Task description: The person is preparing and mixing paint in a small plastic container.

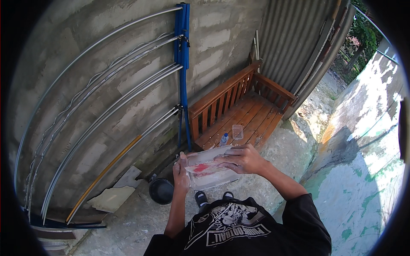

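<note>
In front of my chest is a flat whitish panel point(208, 182) with pale, powdery-looking smears and a red patch near its middle. My left hand point(182, 174) grips its left edge, thumb up along the side. From the right, my right hand point(244, 159) is closed over its upper right part, fingers bent across the surface. Whether a smaller tool or cloth sits under those fingers is hidden. Both hands look dusted with white. Just beyond the panel, a clear bottle with a blue cap point(224, 138) and a clear plastic tub point(237, 132) rest on the bench.
A brown wooden bench point(260, 109) stands against the block wall. A dark bucket point(161, 190) is on the concrete floor to the left, near broken board pieces point(112, 199). Metal pipes point(124, 91) hang on a blue wall rack point(182, 55). A painted wall point(354, 183) rises at right.
</note>
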Available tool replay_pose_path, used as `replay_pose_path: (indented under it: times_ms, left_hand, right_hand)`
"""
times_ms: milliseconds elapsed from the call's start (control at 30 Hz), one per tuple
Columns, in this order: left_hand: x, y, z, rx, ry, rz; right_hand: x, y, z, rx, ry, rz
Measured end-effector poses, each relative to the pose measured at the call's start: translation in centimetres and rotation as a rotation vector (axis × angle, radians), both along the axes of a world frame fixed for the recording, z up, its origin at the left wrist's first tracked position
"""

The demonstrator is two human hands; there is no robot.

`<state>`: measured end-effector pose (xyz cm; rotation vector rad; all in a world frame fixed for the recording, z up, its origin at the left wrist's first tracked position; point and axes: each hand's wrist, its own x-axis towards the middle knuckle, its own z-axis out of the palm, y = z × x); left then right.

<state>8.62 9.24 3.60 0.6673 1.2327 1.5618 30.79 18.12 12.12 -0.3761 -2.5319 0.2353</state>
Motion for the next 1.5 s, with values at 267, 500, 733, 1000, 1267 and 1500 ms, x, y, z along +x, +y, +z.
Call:
replay_pose_path:
  times_ms: [267,500,733,1000,1267,1500]
  left_hand:
    - [-0.5,0.2,-0.9,0.004,0.004,-0.020]
    - [0.4,-0.1,-0.1,-0.005,-0.046,-0.025]
    - [-0.2,0.0,-0.6,0.017,-0.079,0.017]
    - [0.1,-0.4,-0.2,-0.019,-0.022,0.020]
    - [-0.3,-0.3,-0.6,0.007,-0.090,0.027]
    - [-0.6,-0.3,-0.7,-0.012,-0.136,0.020]
  right_hand:
    - [0.2,-0.4,-0.2,0.025,-0.043,0.005]
    - [0.2,-0.3,-0.3,0.021,0.047,-0.064]
    - [-0.3,-1.0,-1.3,0.040,0.024,-0.029]
    - [-0.3,-0.9,-0.7,0.047,0.063,-0.031]
    - [0.2,-1.0,-0.5,0.046,0.051,0.014]
    - [0.7,-0.9,-0.6,0.015,0.062,0.018]
